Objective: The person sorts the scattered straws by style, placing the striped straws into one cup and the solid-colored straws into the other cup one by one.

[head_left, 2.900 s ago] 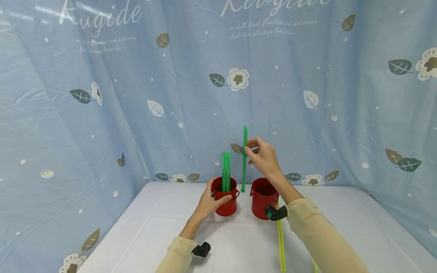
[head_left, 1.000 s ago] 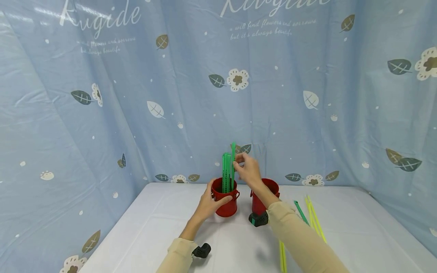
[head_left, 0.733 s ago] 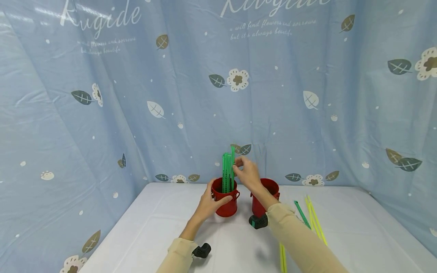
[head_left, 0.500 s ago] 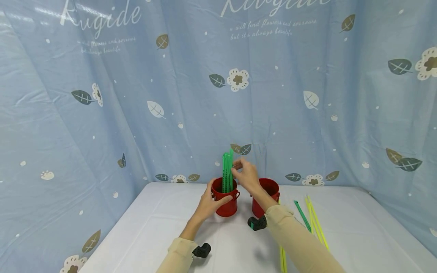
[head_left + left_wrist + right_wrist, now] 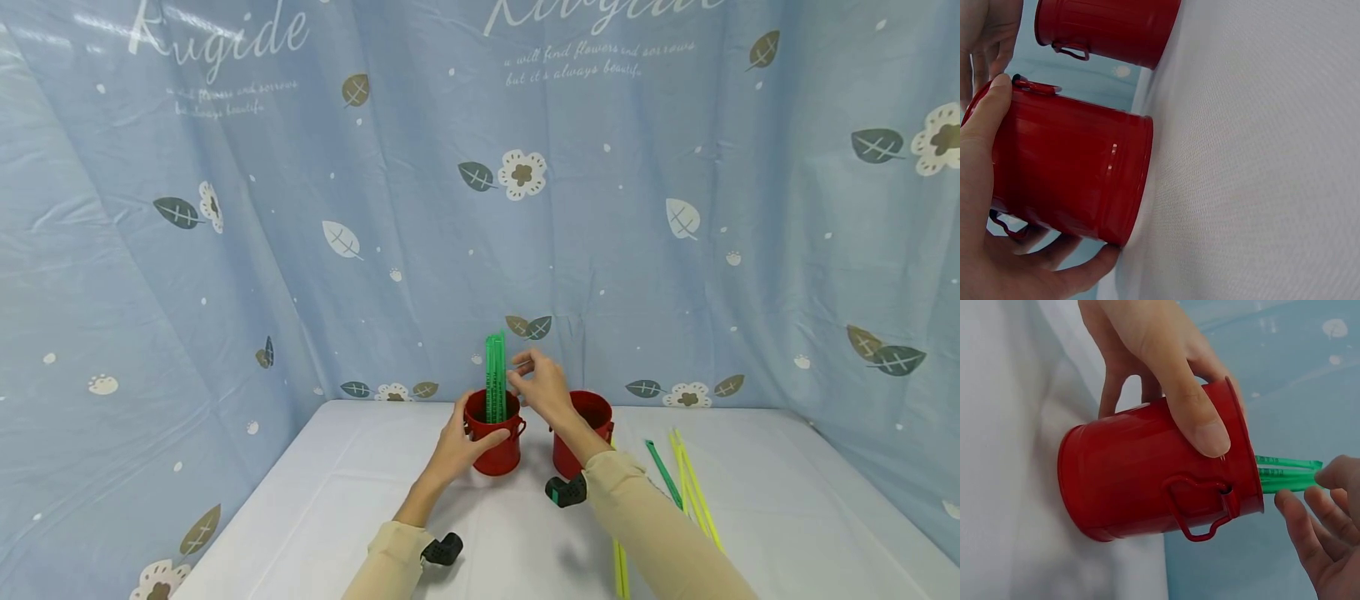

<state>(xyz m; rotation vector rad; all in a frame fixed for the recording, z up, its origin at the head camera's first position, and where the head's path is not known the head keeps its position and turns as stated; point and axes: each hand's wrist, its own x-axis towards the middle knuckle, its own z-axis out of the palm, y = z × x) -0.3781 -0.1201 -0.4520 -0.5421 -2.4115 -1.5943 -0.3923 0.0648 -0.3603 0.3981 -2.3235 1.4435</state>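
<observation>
Green sticks: a bundle [image 5: 495, 375] stands upright in the left bucket [image 5: 501, 460]; the lower ends are hidden inside it, and the sticks sit too close together to count. Dark print on them is too small to read.
Left hand: wrapped around the left bucket [image 5: 457, 446], thumb on the near side by the rim, fingers spread around the far side; the head view hides most of those fingers.
Right hand: beside the bundle's upper part [image 5: 546, 387], fingers loosely bent, thumb and fingertips a little apart, gripping nothing; whether a fingertip touches a stick, I cannot tell.
Right bucket: upright just beside the other [image 5: 566, 454], partly covered by the right wrist; its inside is dark and only partly seen. The left wrist view cuts it off at the top.
Loose green stick: on the table [image 5: 662, 471], its near end running to the right sleeve [image 5: 667, 533].
Yellow sticks: some by that green stick [image 5: 696, 492], partly behind the sleeve; others [image 5: 621, 571] cut off by the bottom edge.
</observation>
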